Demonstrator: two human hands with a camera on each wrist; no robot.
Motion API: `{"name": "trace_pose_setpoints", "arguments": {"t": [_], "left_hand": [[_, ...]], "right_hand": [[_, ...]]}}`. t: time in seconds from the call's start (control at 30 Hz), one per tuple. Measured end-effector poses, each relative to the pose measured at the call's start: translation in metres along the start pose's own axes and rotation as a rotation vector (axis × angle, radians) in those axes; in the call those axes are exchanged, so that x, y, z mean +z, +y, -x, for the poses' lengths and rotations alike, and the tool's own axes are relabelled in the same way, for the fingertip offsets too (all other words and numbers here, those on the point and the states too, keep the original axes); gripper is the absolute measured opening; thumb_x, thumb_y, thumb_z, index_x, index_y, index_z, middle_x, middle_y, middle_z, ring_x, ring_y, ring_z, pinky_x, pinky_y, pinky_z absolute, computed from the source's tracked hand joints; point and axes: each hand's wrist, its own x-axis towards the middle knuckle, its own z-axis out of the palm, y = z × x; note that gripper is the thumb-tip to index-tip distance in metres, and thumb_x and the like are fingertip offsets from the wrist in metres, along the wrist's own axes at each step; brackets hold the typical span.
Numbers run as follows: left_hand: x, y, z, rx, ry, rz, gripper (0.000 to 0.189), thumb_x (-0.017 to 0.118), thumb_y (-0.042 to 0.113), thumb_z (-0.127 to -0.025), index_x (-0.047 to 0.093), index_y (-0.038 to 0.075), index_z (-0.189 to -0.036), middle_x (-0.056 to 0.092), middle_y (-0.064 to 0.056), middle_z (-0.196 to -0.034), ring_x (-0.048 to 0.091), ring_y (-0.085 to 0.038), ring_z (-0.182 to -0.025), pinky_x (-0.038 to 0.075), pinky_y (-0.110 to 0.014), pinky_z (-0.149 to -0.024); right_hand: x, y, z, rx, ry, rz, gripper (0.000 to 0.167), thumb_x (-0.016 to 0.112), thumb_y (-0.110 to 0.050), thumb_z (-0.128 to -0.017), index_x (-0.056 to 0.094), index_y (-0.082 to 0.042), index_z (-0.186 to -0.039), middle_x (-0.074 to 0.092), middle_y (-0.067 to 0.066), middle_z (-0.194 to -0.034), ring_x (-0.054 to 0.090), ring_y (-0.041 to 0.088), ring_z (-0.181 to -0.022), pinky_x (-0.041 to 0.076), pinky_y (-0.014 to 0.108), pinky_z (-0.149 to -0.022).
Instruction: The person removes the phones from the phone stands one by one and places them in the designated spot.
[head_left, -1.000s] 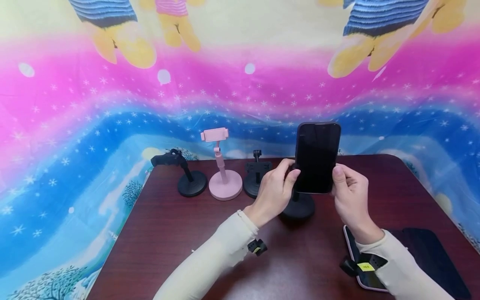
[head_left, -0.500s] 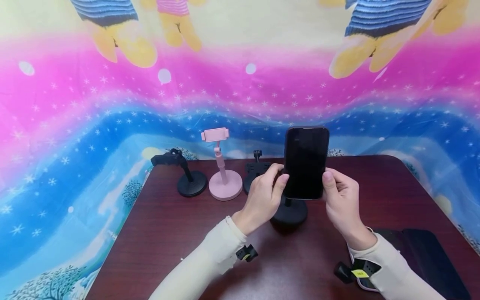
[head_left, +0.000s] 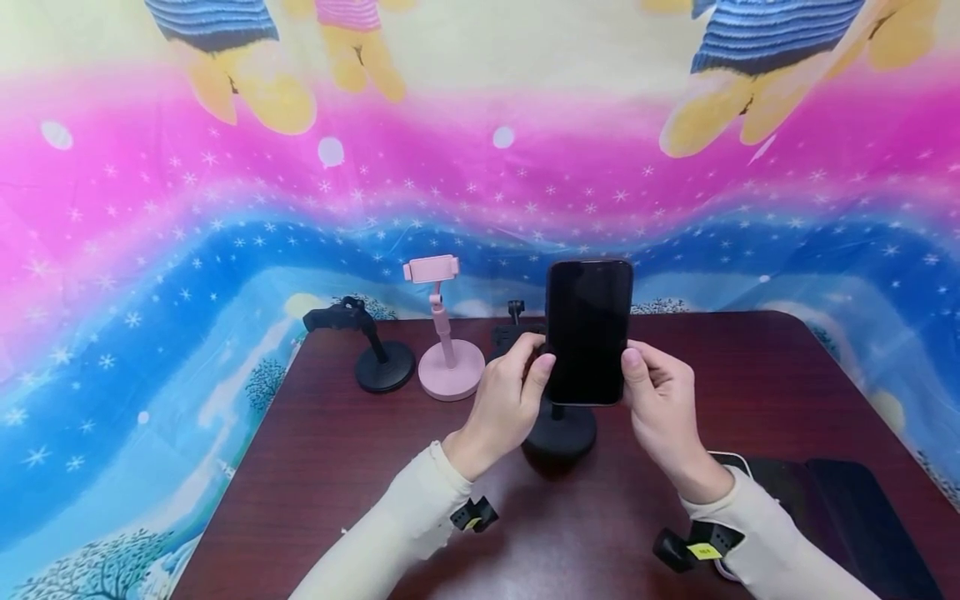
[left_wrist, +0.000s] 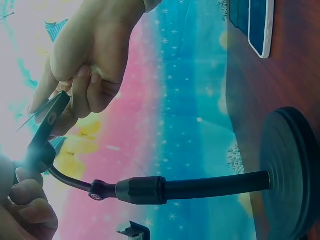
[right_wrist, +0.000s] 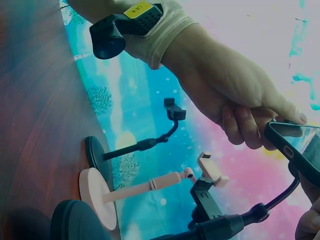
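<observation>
A black smartphone (head_left: 588, 333) stands upright, its dark screen facing me, at the top of a black phone stand (head_left: 558, 429) with a round base. My left hand (head_left: 504, 400) pinches the phone's left edge, thumb in front. On the opposite edge, my right hand (head_left: 663, 408) pinches with thumb and curled fingers. The left wrist view shows the stand's thin neck, joint and straight pole (left_wrist: 215, 187) running from behind the phone to the base (left_wrist: 287, 172). In the head view the phone hides most of the neck.
Along the back left stand a black phone stand (head_left: 384, 367), a pink one (head_left: 452, 371) and another black one (head_left: 516, 312), partly behind my left hand. Dark flat devices, one with a pale rim (head_left: 738, 460), lie by my right forearm. A printed cloth (head_left: 480, 192) hangs behind the table (head_left: 300, 500).
Both hands have moved left and slightly nearer with the smartphone, and the stand has travelled along with it. The grip on both edges stays the same.
</observation>
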Motion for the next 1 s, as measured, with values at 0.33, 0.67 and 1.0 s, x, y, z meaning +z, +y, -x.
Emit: {"name": "trace_pose_setpoints", "arguments": {"t": [0.33,0.67,1.0], "left_hand": [[-0.010,-0.005,0.010,-0.020,0.015,-0.010,0.022,0.051,0.017,-0.107,0.060,0.000,-0.116,0.049,-0.003,-0.065,0.043,-0.005,-0.056,0.038,-0.019,-0.052],[-0.021,-0.013,0.021,-0.037,0.022,-0.023,0.026,0.048,0.025,-0.108,0.060,0.002,-0.114,0.047,-0.002,-0.066,0.043,-0.004,-0.058,0.041,-0.021,-0.054],[-0.029,-0.020,0.030,-0.034,0.048,-0.049,0.030,0.045,0.030,-0.109,0.060,0.004,-0.111,0.048,0.000,-0.067,0.044,-0.004,-0.060,0.041,-0.020,-0.056]], "right_hand": [[0.011,0.004,0.002,0.007,-0.020,0.040,0.031,0.048,0.000,-0.104,0.074,-0.015,-0.099,0.028,0.001,-0.050,0.018,0.017,-0.040,0.014,0.029,-0.036],[0.024,0.012,0.007,0.015,-0.048,0.039,0.034,0.048,0.002,-0.104,0.075,-0.019,-0.107,0.030,0.001,-0.049,0.019,0.016,-0.041,0.015,0.030,-0.036],[0.035,0.019,0.010,0.045,-0.065,0.054,0.038,0.050,0.005,-0.102,0.074,-0.023,-0.107,0.030,-0.001,-0.049,0.019,0.016,-0.042,0.016,0.030,-0.037]]}}
